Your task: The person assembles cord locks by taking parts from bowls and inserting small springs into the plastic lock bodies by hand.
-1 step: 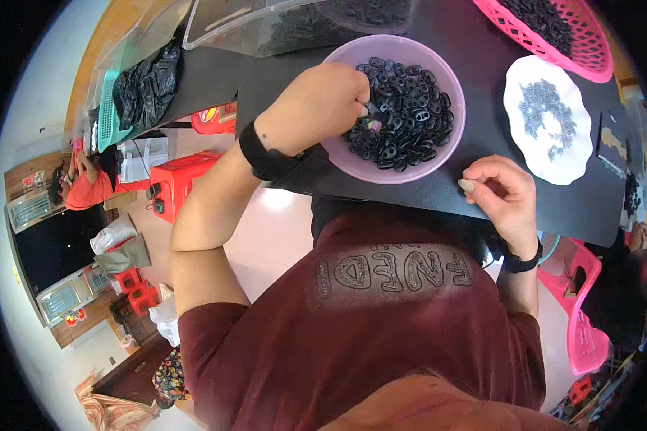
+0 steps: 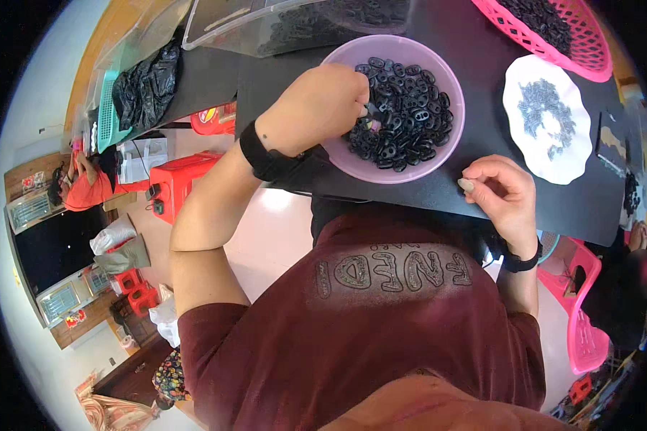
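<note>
The black pieces [image 2: 413, 115] heaped in the lilac bowl [image 2: 393, 47] lie right beside the fingers of our left hand [image 2: 316, 104], which curl inside the rim; we cannot tell whether they grip one. Our right hand [image 2: 507, 197] keeps a narrow thumb-and-forefinger pinch near the bowl, and beyond those fingers a white plate [image 2: 564, 165] rests on the dark surface [image 2: 485, 93].

Bright indoor lt, glare on pale floor [image 2: 269, 223], fisheye distort., blk corners, rt edge blurry
</note>
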Available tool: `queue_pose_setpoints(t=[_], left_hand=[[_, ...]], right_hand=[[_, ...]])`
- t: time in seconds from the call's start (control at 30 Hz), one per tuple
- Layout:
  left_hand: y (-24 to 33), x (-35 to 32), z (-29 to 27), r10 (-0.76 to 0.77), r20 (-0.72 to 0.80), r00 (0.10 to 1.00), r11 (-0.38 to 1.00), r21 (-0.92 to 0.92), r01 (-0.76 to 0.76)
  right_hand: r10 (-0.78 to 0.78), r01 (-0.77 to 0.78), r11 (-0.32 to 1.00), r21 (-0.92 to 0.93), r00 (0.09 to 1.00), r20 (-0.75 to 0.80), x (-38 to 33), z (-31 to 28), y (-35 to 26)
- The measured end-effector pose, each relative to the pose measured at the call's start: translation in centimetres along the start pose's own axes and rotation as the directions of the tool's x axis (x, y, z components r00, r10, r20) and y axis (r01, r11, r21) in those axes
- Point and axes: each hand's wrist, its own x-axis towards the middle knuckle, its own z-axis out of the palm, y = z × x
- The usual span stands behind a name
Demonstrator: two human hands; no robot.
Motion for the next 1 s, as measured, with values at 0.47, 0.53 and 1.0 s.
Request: queue_pose_setpoints(t=[0.47, 0.53, 1.0], left_hand=[[4.2, -0.1, -1.2, -0.183, -0.164, 0.969, 0.379, -0.921, -0.084], [5.7, -0.5, -1.5, -0.274, -0.164, 0.948, 0.159, -0.98, -0.123], [7.7, -1.6, -0.2, -0.281, -0.283, 0.917, 0.073, -0.959, -0.274]], right_hand=[[-0.272, 0.307, 0.897, 0.318, 0.95, -0.153, 3.1, 2.3, -5.6], [-0.376, 0.432, 0.831, 0.35, 0.901, -0.219, 4.4, 3.4, -5.1], [-0.426, 0.576, 0.683, 0.449, 0.814, -0.395, 6.5, 7.7, -2.7]])
